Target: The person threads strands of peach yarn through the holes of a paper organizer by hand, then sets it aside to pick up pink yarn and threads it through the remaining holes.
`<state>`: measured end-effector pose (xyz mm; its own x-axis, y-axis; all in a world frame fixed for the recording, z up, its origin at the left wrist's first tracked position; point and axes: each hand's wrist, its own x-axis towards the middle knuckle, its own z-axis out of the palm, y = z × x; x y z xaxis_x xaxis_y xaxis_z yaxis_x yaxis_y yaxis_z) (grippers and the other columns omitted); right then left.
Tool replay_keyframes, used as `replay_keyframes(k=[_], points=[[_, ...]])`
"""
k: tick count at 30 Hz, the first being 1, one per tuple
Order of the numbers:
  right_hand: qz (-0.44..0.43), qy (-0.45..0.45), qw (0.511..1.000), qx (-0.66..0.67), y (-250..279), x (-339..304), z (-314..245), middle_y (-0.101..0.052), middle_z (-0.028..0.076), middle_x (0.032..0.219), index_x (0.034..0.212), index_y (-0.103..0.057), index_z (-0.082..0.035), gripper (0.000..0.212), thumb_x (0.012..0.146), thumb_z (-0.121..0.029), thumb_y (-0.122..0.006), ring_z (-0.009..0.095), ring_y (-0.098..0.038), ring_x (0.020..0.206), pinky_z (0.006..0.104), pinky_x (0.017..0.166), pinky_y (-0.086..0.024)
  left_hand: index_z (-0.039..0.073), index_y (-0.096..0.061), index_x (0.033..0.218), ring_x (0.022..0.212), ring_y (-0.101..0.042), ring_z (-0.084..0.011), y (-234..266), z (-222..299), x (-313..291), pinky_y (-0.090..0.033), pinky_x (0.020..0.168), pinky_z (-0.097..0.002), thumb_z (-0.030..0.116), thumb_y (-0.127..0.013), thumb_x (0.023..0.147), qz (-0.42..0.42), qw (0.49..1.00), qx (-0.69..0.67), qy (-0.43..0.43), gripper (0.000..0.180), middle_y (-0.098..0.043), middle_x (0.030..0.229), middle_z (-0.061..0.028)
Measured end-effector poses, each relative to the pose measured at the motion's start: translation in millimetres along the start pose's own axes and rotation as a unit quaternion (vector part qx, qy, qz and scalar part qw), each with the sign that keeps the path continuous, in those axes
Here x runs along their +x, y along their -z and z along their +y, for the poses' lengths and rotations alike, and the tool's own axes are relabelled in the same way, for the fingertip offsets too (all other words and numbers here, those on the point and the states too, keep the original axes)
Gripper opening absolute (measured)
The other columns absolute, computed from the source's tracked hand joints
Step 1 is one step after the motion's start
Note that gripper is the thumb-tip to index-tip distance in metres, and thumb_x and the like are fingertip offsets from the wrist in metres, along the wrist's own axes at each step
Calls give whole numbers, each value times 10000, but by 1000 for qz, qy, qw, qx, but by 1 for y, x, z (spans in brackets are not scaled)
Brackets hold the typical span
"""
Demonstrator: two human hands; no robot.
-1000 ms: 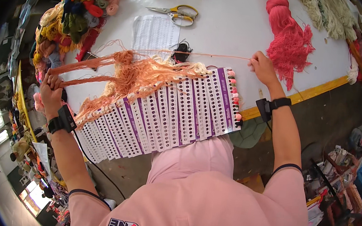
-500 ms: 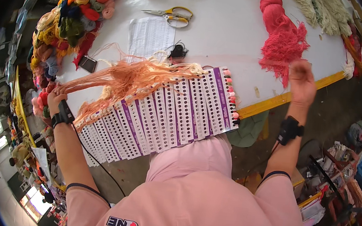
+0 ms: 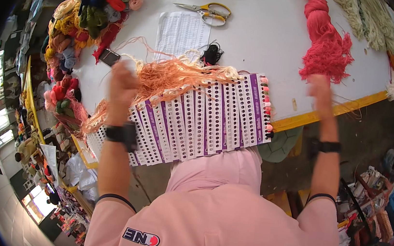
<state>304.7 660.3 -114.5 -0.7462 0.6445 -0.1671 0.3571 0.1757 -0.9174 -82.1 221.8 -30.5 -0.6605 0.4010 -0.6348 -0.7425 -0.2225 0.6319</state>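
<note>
My left hand (image 3: 124, 83) is smeared by motion at the left end of a heap of peach threads (image 3: 168, 77); whether any thread is in its fingers I cannot make out. Under the heap lies a fanned row of white strip cards (image 3: 197, 123) with punched holes and purple bands. Small coloured tufts (image 3: 264, 99) line the right edge of the last card. My right hand (image 3: 320, 91), also blurred, is at the frayed lower end of a coral-red yarn hank (image 3: 324, 38). A few thin strands trail over the table edge beside it.
Yellow-handled scissors (image 3: 209, 12) rest above a printed sheet (image 3: 183, 34). Black thread (image 3: 211, 54) and a small dark box (image 3: 109, 57) lie near the cards. Many-coloured yarn bundles (image 3: 93, 9) fill the left side; cream yarn (image 3: 364, 20) lies far right. The table's yellow edge (image 3: 329, 111) runs at right.
My left hand has come rightward from the far left, and the peach threads stretched toward it now lie bunched. My right hand stays near the coral-red hank. The whole view has shifted slightly.
</note>
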Motion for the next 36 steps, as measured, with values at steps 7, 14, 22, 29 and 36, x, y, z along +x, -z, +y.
replay_keyframes(k=[7, 14, 22, 29, 36], points=[[-279, 9, 959, -55, -149, 34, -31, -629, 75, 618, 872, -554, -17, 88, 883, -103, -566, 137, -598, 563, 295, 563, -483, 1, -575, 1094, 439, -314, -9, -142, -179, 1, -249, 374, -167, 33, -518, 878, -44, 957, 167, 234, 227, -625, 783, -50], [-282, -6, 959, -31, -157, 36, -17, -647, 60, 642, 901, -585, -36, 54, 877, -84, -575, 119, -604, 565, 289, 563, -484, 1, -627, 785, 435, -381, -74, -142, -229, 33, -243, 358, -247, -19, -506, 829, -38, 923, 347, 164, 129, -574, 681, -49], [-258, 45, 964, -46, -159, 34, -14, -633, 97, 642, 924, -570, -32, 84, 881, -103, -587, 188, -635, 573, 323, 578, -494, 1, -630, 764, 536, -503, -112, -137, -245, 49, -391, 488, -292, 33, -624, 771, -57, 872, 484, 30, 33, -573, 633, -38], [-261, -15, 965, -6, -148, 37, -14, -629, 100, 645, 924, -565, -20, 108, 914, -126, -543, 195, -620, 570, 337, 593, -490, -10, -680, 772, 612, -633, -241, -140, -242, 50, -484, 606, -374, 191, -697, 726, -66, 728, 671, -120, 207, -651, 664, -150], [-259, 19, 963, -71, -159, 40, -18, -639, 123, 691, 922, -580, -33, 172, 904, -203, -573, 216, -631, 632, 349, 616, -495, 32, -677, 816, 484, -480, -109, -114, -229, 53, -404, 474, -287, 106, -672, 818, -96, 858, 501, -65, 74, -553, 621, 14]])
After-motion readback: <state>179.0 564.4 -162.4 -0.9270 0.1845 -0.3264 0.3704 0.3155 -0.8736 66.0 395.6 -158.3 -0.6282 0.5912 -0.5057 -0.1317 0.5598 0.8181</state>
